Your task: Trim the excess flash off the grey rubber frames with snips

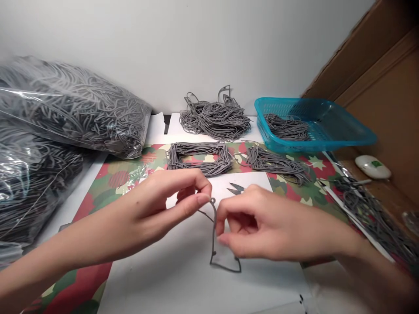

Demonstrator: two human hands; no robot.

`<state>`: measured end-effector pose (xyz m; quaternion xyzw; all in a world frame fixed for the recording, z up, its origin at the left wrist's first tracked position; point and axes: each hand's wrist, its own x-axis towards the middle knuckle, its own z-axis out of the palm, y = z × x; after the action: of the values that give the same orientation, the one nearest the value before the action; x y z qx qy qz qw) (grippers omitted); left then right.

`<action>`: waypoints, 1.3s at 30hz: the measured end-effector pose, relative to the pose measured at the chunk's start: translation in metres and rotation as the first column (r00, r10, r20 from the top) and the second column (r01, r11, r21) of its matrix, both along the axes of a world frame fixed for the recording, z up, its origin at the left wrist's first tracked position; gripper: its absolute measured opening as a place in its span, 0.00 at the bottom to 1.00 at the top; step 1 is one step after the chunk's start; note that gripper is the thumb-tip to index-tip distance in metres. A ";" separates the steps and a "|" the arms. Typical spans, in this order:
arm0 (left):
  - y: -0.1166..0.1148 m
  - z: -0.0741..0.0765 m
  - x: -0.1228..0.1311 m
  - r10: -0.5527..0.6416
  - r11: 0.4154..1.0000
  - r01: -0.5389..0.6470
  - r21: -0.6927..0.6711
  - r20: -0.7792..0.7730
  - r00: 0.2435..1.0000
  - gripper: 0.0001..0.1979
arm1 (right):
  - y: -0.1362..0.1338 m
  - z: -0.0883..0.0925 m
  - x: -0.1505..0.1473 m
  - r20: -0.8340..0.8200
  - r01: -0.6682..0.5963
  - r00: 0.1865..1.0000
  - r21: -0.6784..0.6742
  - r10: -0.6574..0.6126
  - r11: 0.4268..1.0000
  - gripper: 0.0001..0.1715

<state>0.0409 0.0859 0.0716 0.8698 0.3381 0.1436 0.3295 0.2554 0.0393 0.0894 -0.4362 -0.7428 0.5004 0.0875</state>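
Although fingers are hiding part of it, a thin grey cord loop (212,235) is showing between the person's hands, over a white paper sheet (183,283), and whether its lower corners are touching the paper cannot be made out. The left hand (163,205) is narrowing to a pinch, its fingertips closing on the loop's top end, while a fine strand is trailing away below them. The right hand (262,222) is curling narrowly beside the cord, its fingers covering part of the strand, so whether it is gripping or only touching is hard to tell. Small steel snips (236,188) are lying just beyond the right hand, only their blades showing, their handles hidden behind the knuckles. Farther back, grey cord bundles (199,157) are lying on a patterned mat (98,205), more cord is sitting in a blue plastic basket (262,126), and clear plastic bags (75,104) are blurring the cord packed inside them. At right, a cord tangle (369,213) is running out past the frame's edge.
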 end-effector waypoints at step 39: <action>0.072 -0.036 -0.010 0.671 0.732 -0.538 -0.417 0.309 0.674 0.16 | 0.067 -0.051 0.009 -0.392 0.740 0.535 -0.212 -0.749 0.639 0.09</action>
<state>0.0310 0.1580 0.0357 0.5910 0.5432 0.3867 0.4540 0.2641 0.1062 0.0382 -0.5841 -0.4403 0.5083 0.4545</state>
